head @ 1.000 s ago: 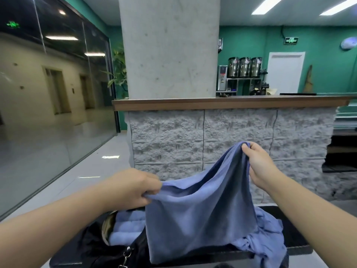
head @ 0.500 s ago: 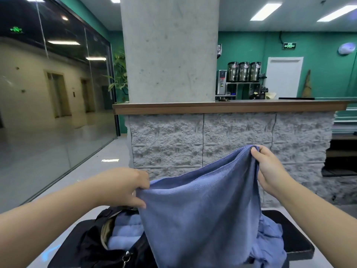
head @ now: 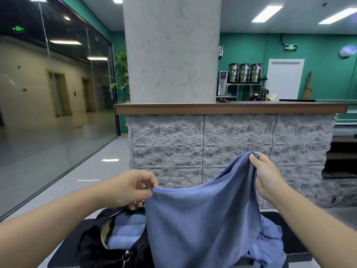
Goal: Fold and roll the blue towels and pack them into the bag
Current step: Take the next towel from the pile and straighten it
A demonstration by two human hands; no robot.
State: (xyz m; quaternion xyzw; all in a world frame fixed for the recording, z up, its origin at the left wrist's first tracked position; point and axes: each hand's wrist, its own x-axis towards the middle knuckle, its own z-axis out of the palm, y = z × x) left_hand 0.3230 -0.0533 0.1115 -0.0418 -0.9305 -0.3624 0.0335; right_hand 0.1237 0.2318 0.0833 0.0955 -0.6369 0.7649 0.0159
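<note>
A blue towel (head: 202, 219) hangs spread in the air in front of me. My left hand (head: 127, 188) pinches its left top corner, and my right hand (head: 266, 176) pinches the right top corner, held higher. Below at the left, an open black bag (head: 92, 244) sits on a black table (head: 289, 246) and holds several rolled blue towels (head: 125, 231). More loose blue towel cloth (head: 270, 242) lies crumpled on the table at the right, partly hidden by the hanging towel.
A stone-faced counter (head: 231, 144) with a wooden top stands close behind the table, under a grey concrete pillar (head: 172, 49). A glass wall (head: 48, 113) runs along the left over a glossy tiled floor (head: 92, 171). Metal urns (head: 245, 72) stand far back.
Both hands have shifted along the top edge to the towel's corners, and the towel now hangs wider and flatter. The view has tilted slightly up.
</note>
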